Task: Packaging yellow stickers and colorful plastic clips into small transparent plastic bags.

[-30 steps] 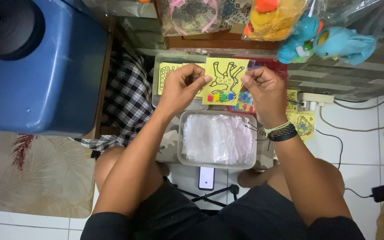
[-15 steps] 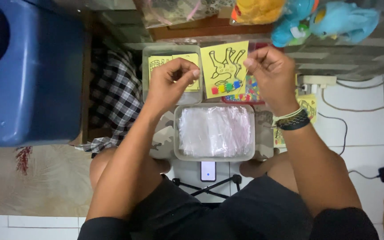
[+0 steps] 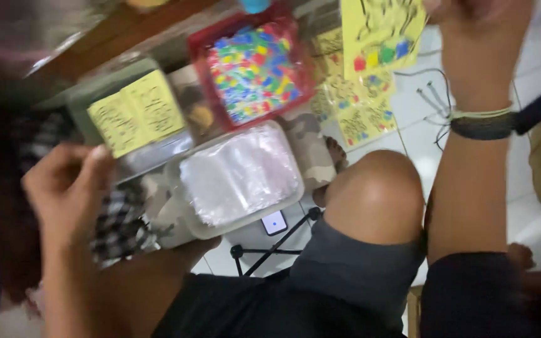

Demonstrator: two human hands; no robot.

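A yellow picture card (image 3: 380, 31), printed with black line art and a row of coloured squares, is held up at the top of the view by the right hand (image 3: 477, 25), whose fingers are pinched together on the card's right edge; much of that hand is cut off by the frame. A dark wristband (image 3: 502, 119) and a pale cord are worn on the right wrist. The left hand (image 3: 64, 188) is raised at the lower left, blurred, with its fingers loosely curled and nothing seen between them; it hangs just beside a clear box of yellow cards (image 3: 136, 112). A clear tub of thin plastic bags (image 3: 239, 178) is seen in front of the bent knee (image 3: 374, 197), between the two arms. Behind it, a red tray of small coloured packets (image 3: 255, 62) is set, and more yellow cards in clear sleeves (image 3: 358, 112) are spread on the white tiled floor (image 3: 421, 94) under the raised card. A small phone on a black tripod (image 3: 275, 222) is visible beneath the tub, and checked cloth (image 3: 120, 228) lies below the left hand.
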